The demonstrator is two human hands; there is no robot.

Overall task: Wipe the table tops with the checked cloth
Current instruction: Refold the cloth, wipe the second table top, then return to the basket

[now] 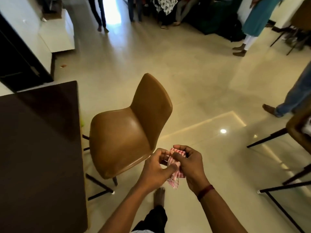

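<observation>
At lower centre of the frame, the left hand [155,167] and right hand [189,163] both pinch a bunched checked cloth [175,167] between curled fingers; its loose end hangs downward. A tan chair [127,130] stands between them and the dark table top [38,140] at left. A bare foot [159,195] shows below.

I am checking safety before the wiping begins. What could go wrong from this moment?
1. The cloth is bunched between the left hand and right hand, with a corner hanging down; it may wipe poorly unless it is spread out.
2. The chair stands beside the table, close to the bare foot; its dark legs could trip the person.
3. The floor looks glossy, so a slip seems possible.
</observation>
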